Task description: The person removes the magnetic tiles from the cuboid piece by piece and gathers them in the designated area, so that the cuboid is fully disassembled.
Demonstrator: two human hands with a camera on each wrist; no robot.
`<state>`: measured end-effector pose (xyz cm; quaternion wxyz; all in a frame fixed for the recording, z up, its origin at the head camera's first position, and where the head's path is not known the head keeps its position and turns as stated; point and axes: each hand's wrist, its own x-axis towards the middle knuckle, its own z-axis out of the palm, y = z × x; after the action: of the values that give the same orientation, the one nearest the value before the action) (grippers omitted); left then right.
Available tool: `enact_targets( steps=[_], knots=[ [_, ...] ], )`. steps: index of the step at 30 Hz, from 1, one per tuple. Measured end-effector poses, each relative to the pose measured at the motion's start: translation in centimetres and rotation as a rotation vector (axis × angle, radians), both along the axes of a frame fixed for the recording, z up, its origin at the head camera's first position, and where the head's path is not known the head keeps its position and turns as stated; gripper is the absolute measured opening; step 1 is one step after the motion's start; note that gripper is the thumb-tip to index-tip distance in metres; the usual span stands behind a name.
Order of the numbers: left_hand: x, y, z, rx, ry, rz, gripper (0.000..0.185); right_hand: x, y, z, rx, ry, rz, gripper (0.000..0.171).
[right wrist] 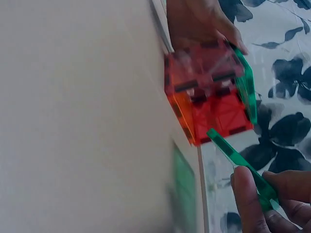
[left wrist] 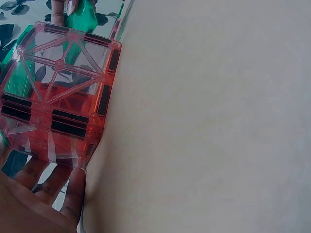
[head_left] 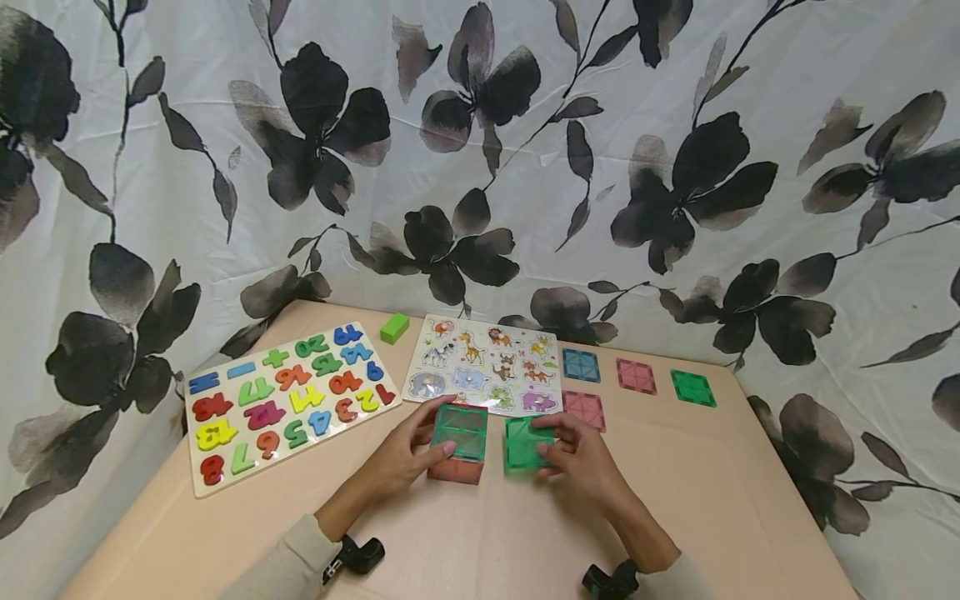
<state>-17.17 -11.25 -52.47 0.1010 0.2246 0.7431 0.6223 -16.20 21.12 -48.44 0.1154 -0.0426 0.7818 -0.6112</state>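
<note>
1. Left hand (head_left: 401,462) grips the tile cube (head_left: 457,450), which stands on the table (head_left: 675,517) with its green lid tile closed.
2. Right hand (head_left: 581,467) pinches a green tile (head_left: 525,443) just beside the cube.
3. Behind lie the animal puzzle (head_left: 487,367) and the number board (head_left: 285,396), both filled with pieces.

Left hand (left wrist: 34,199): cut off by the lower left edge in the left wrist view; only fingers and part of the palm show.
Right hand (right wrist: 265,204): cropped at the bottom right corner in the right wrist view; fingertips only.
Green tile (right wrist: 243,165): far end hidden in the right hand's fingers.
Second green tile (right wrist: 183,187): blurred, outline unclear.
Tile cube (left wrist: 58,92): left side cut by the frame edge.
Animal puzzle (head_left: 486,365): near edge hidden behind the cube and hands; figures too small to identify surely.
</note>
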Motion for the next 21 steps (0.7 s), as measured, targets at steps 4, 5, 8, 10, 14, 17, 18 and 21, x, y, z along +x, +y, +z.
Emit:
enact_targets(
  steps=[4,5,8,10,14,17,18,21],
  knots=[
    [0.0,0.0,0.0,-0.009,0.004,0.002,0.070,-0.5,1.6,0.1,0.011,0.014,-0.035,0.037],
    [0.0,0.0,0.0,-0.009,0.006,0.001,0.070,-0.6,2.0,0.1,0.015,0.020,-0.043,0.037],
    [0.0,0.0,-0.1,-0.008,0.011,0.000,0.070,-1.0,3.2,0.2,0.020,0.027,-0.076,0.037],
    [0.0,0.0,-0.1,-0.006,0.013,0.000,0.070,-1.2,4.0,0.2,0.022,0.039,-0.095,0.037],
    [0.0,0.1,-0.1,-0.005,0.009,0.002,0.070,-1.6,5.6,0.2,0.010,0.040,-0.128,0.037],
    [0.0,0.1,0.0,-0.006,0.005,0.005,0.070,-2.0,6.8,0.3,0.001,0.039,-0.159,0.037],
    [0.0,0.1,0.0,-0.005,0.003,0.006,0.070,-2.1,7.2,0.3,0.005,0.040,-0.167,0.037],
    [0.1,0.1,0.1,-0.006,0.000,0.007,0.071,-2.5,8.5,0.3,0.018,0.044,-0.197,0.038]
  ],
)
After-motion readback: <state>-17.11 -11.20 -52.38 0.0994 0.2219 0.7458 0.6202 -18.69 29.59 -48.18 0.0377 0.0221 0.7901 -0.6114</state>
